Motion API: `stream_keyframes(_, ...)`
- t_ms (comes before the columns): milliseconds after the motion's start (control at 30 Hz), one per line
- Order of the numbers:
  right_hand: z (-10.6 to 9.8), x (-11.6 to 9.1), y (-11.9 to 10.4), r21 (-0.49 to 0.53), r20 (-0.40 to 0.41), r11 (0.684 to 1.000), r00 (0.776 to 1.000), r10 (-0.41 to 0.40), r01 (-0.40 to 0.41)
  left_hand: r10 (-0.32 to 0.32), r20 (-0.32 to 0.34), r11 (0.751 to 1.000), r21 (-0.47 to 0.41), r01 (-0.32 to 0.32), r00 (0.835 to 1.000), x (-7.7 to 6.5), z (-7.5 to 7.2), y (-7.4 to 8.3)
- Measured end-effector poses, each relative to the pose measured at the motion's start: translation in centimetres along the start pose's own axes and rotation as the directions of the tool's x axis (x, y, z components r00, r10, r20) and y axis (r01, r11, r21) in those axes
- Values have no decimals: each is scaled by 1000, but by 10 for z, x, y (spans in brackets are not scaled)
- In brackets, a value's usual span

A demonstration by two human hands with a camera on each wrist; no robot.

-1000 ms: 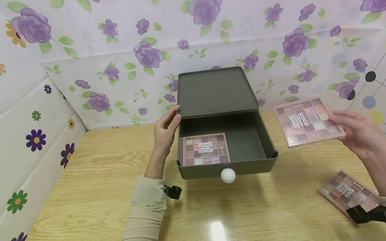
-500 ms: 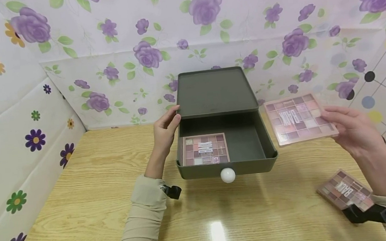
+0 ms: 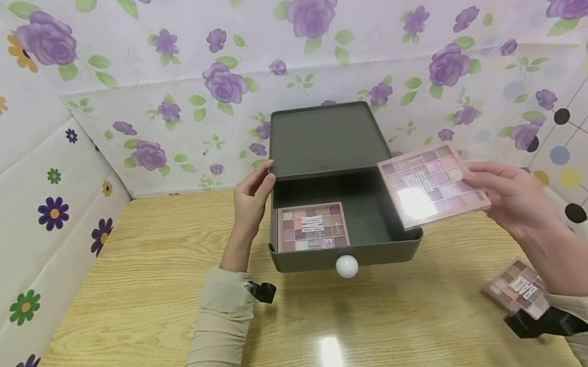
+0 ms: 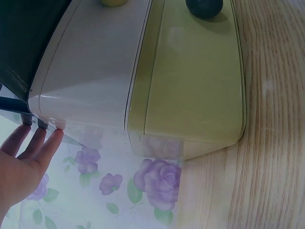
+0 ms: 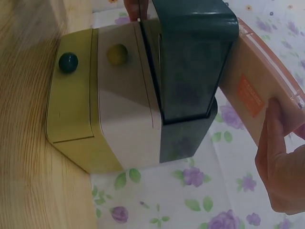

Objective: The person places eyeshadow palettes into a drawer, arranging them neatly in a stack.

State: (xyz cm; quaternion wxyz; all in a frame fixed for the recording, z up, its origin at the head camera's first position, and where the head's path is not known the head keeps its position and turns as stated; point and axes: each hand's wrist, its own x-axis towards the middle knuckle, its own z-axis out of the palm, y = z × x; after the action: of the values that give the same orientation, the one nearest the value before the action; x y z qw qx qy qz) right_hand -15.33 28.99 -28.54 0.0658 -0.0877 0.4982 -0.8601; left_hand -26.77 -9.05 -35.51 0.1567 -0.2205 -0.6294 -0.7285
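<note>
My right hand (image 3: 513, 198) pinches an eyeshadow palette (image 3: 416, 180) by its right edge, fingers above. The palette is tilted, its left part over the right side of the pulled-out dark green drawer (image 3: 301, 261). Its underside with an orange label (image 5: 250, 95) faces the right wrist camera. Another eyeshadow palette (image 3: 312, 227) lies in the drawer's left half. My left hand (image 3: 250, 199) touches the left side of the drawer cabinet (image 3: 328, 139); its fairly straight fingers (image 4: 50, 145) press there with the tips.
A third palette (image 3: 516, 286) lies on the wooden table (image 3: 126, 318) at right, partly behind the right wrist's black strap. A white knob (image 3: 347, 266) juts from the open drawer. Below it are a white drawer (image 4: 95, 62) and a yellow drawer (image 4: 195, 76), both closed. Flowered cloth (image 3: 155, 67) hangs behind.
My right hand has carried the palette leftward, from beside the drawer to partly above its right side. My left hand has stayed against the cabinet.
</note>
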Motion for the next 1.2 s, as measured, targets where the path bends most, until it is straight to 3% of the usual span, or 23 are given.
stream_keyframes(267,19,10,10,-153,-5,988,1000,-8,7,9,0,1000,-3,-9,1000,1,1,-1)
stream_keyframes(733,53,22,21,-331,-62,939,995,75,-91,8,4,1000,1,-8,1000,1,4,1)
stream_keyframes(867,61,25,22,-419,-77,902,994,77,-102,6,1,1000,6,-6,1000,1,3,1)
stream_keyframes(1100,81,32,26,-595,-93,794,992,85,-124,17,-7,1000,-4,-17,1000,0,1,1)
stream_keyframes(1200,87,36,29,-623,-89,772,992,90,-126,17,-7,1000,-14,-17,1000,0,1,-2)
